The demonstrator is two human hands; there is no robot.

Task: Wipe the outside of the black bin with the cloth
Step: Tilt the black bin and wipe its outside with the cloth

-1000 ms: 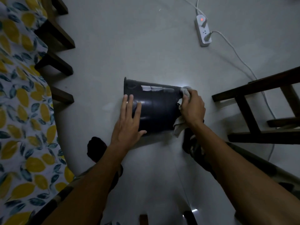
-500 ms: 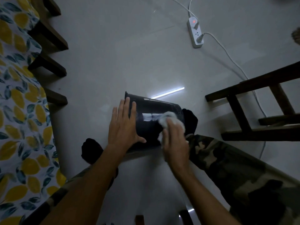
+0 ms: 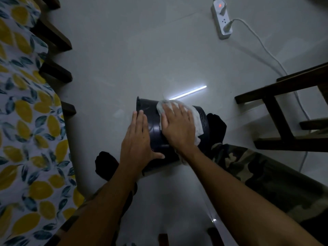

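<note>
The black bin (image 3: 154, 128) lies on its side on the pale floor, its rim to the left and its base to the right. My left hand (image 3: 137, 139) rests flat on the bin's side near the rim, fingers together, steadying it. My right hand (image 3: 178, 125) presses a white cloth (image 3: 196, 119) flat against the upper side of the bin. The cloth spreads out from under my palm toward the base. Much of the bin's near side is hidden by my hands.
A lemon-print cloth (image 3: 26, 139) covers furniture on the left, with dark wooden legs (image 3: 53, 36) beside it. A dark wooden chair frame (image 3: 280, 107) stands at right. A white power strip (image 3: 221, 22) and cable lie at the back. My feet in black socks (image 3: 217, 126) flank the bin.
My right hand with the cloth has slid from the bin's base end up and left across its side. The left hand has stayed near the rim. The view has shifted slightly.
</note>
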